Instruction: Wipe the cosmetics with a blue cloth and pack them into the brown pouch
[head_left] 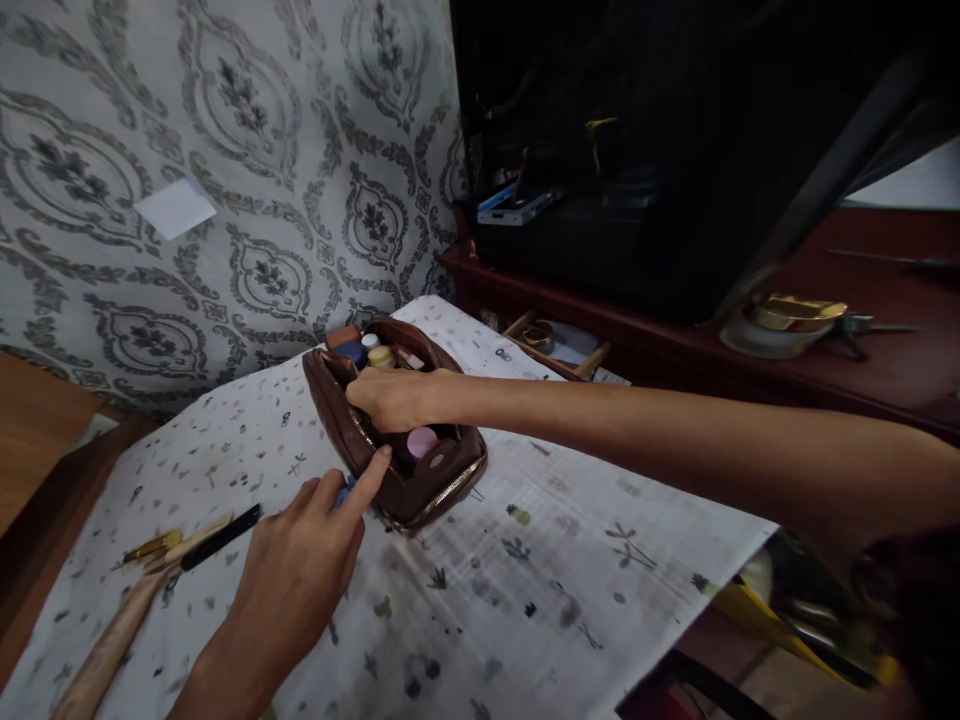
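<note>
A brown zip pouch (448, 478) lies unzipped on the patterned cloth, its mouth facing up. My right hand (397, 398) reaches down into it, the fingertips hidden inside. Around that hand in the pouch are a pink round lid (422, 442), a jar with a yellowish lid (381, 356), a white cap (370, 341) and a dark blue item (351, 352). My left hand (300, 545) is at the near side of the pouch, index finger stretched to its edge and the others curled. Something blue (345, 490) peeks out between its fingers; its kind is unclear.
On the cloth (525, 580) at left lie a gold tube (152, 546), a black pen-like stick (221, 537) and a long beige item (112, 640). Behind stand a wallpapered wall and a large black screen (637, 150). A drawer (592, 360) sits open beyond the pouch.
</note>
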